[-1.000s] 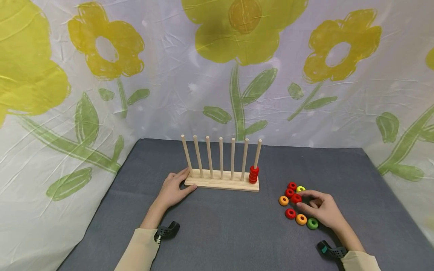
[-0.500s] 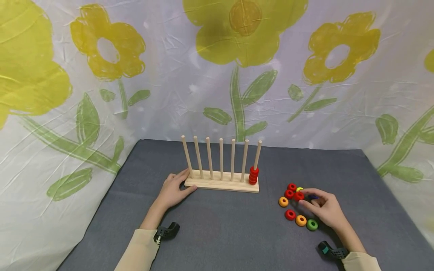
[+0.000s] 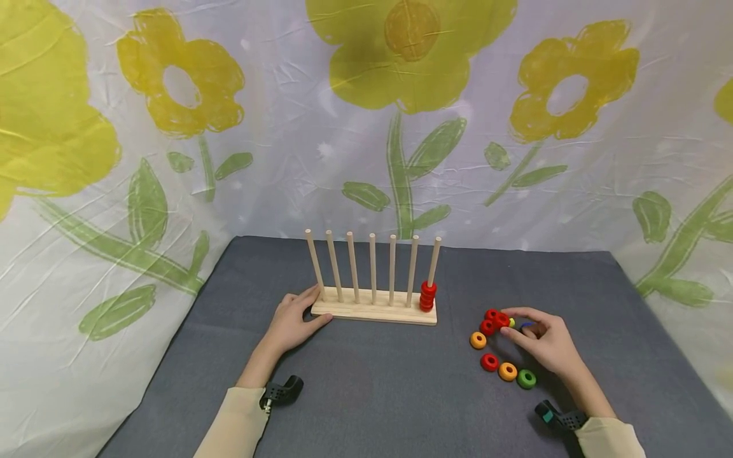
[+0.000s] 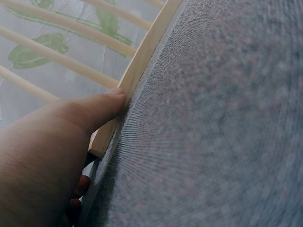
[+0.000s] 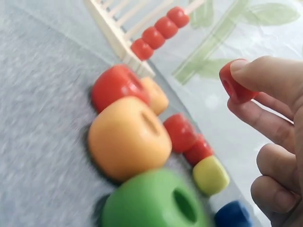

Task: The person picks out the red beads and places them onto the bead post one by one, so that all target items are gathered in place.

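Observation:
A wooden peg rack (image 3: 375, 309) with a row of upright pegs stands on the table. Several red beads (image 3: 427, 296) are stacked on its rightmost peg. My left hand (image 3: 291, 323) holds the rack's left end, thumb along the front edge of the base and fingers round the end. Between thumb and fingertips, my right hand (image 3: 546, 340) pinches a red bead (image 5: 238, 81), raised above the loose beads. Under and around that hand lie an orange bead (image 5: 130, 137), a green bead (image 5: 156, 201), a yellow bead (image 5: 211, 175), a blue bead (image 5: 233, 215) and more red ones.
A dark grey cloth (image 3: 366, 394) covers the table. Behind it hangs a pale curtain (image 3: 286, 159) printed with yellow flowers. Another orange bead (image 3: 478, 340) lies at the left side of the loose group, between the rack and my right hand.
My right hand has picked a red bead up from the group and lifted it slightly, uncovering a blue bead under the hand. My left hand and the rack have stayed put.

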Tool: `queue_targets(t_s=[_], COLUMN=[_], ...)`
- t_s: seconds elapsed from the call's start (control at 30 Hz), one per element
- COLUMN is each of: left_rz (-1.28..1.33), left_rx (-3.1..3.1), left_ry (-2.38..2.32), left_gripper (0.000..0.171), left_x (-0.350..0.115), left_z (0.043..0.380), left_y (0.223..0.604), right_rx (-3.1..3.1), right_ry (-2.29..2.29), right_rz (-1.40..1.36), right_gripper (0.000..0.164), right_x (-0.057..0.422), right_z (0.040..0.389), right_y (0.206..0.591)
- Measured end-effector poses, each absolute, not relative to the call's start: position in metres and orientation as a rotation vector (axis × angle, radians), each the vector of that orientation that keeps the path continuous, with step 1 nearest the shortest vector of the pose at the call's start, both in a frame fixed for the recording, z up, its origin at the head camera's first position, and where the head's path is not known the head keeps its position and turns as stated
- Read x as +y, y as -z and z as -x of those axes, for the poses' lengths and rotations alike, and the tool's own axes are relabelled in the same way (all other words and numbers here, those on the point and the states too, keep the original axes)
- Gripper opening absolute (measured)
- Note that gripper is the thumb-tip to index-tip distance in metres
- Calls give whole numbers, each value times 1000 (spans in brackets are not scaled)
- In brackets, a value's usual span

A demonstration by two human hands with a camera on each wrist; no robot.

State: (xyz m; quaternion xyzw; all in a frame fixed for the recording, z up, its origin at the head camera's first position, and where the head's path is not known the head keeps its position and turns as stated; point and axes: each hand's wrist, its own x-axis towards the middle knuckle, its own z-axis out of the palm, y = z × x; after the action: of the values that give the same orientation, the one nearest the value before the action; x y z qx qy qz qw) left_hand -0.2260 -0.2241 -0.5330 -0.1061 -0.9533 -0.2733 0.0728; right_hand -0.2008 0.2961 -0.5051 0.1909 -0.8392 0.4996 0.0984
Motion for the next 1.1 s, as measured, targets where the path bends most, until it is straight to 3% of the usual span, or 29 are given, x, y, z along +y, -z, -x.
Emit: queue_targets(t_s=[1.1], left_rz=[320], left_rx=[-2863], left_ry=[812], left_gripper=[82], left_x=[-225], left_z=[227], left_y=[534], right_rx=[-2397], right_ry=[-1456], right_rz=[-463], right_gripper=[32], right_x=[264], right_z=[208], right_y=[465])
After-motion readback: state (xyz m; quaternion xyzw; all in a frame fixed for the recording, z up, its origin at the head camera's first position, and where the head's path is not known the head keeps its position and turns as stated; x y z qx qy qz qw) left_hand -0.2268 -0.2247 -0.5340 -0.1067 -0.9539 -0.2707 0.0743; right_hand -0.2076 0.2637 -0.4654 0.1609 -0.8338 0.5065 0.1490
